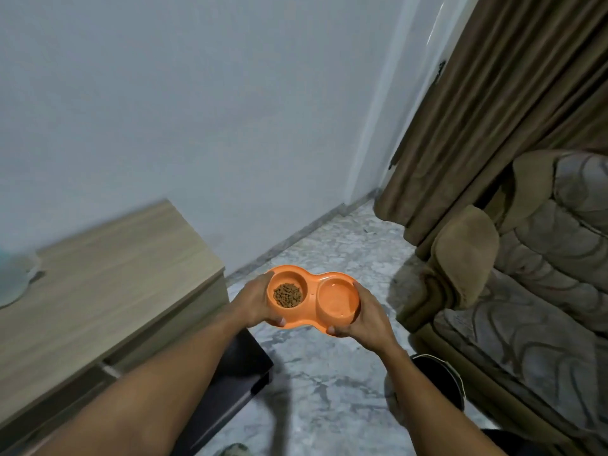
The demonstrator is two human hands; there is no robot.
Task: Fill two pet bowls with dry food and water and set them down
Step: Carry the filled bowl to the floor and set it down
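Note:
An orange double pet bowl point(312, 292) is held level in the air above the marble floor point(329, 390). Its left cup holds brown dry food point(288, 295); its right cup point(337, 299) holds clear water. My left hand point(253, 302) grips the bowl's left end, thumb on the near rim. My right hand point(367, 314) grips the right end, fingers wrapped around the edge.
A light wooden cabinet point(98, 291) stands at the left, with a pale blurred object point(14, 278) on its far left. A dark low panel point(237, 373) sits beside it. A brown patterned armchair point(526, 291) and brown curtains point(493, 110) fill the right. A white wall is ahead.

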